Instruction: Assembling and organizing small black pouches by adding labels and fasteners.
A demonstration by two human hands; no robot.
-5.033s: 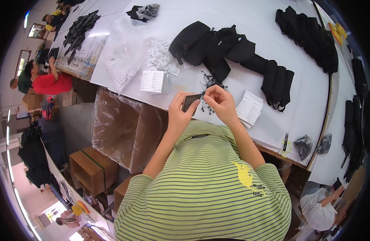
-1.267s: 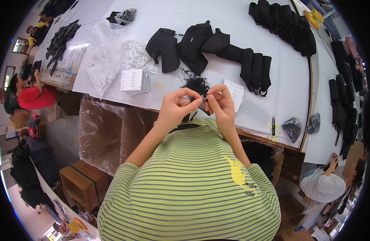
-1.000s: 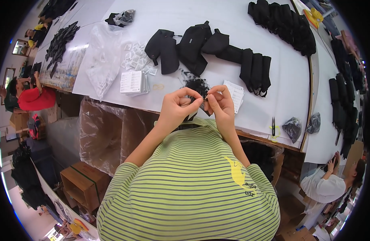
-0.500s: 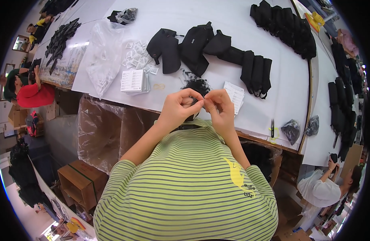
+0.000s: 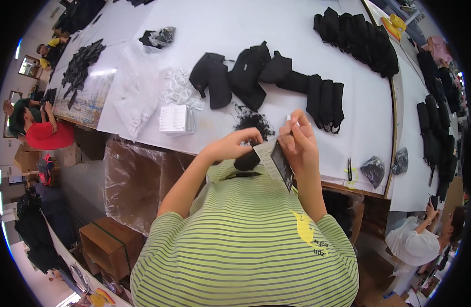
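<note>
My right hand [image 5: 303, 140] is raised with its fingers pinched. From it hangs a folded card hang tag [image 5: 268, 159], one face pale with print and the other dark. A thin strand seems to run up from the tag to the fingertips. My left hand [image 5: 234, 145] has its fingers curled just left of the tag; what they hold is hidden. Beneath it, against my shirt, is a black fabric item [image 5: 247, 161], partly covered. Beyond the hands lies a tangle of black cords [image 5: 253, 122].
White tags [image 5: 173, 119] stand stacked left, with small white packets [image 5: 178, 89] behind them. Black fabric pouches [image 5: 248, 71] lie across the table [image 5: 276, 25]. Thread snips [image 5: 349, 169] and a bagged black bundle [image 5: 372, 170] are right. A plastic-lined box [image 5: 136, 174] stands below the table edge.
My hands were pinched together above the cords; now they are apart, the left lower and the right farther right. The hang tag now hangs from my right hand.
</note>
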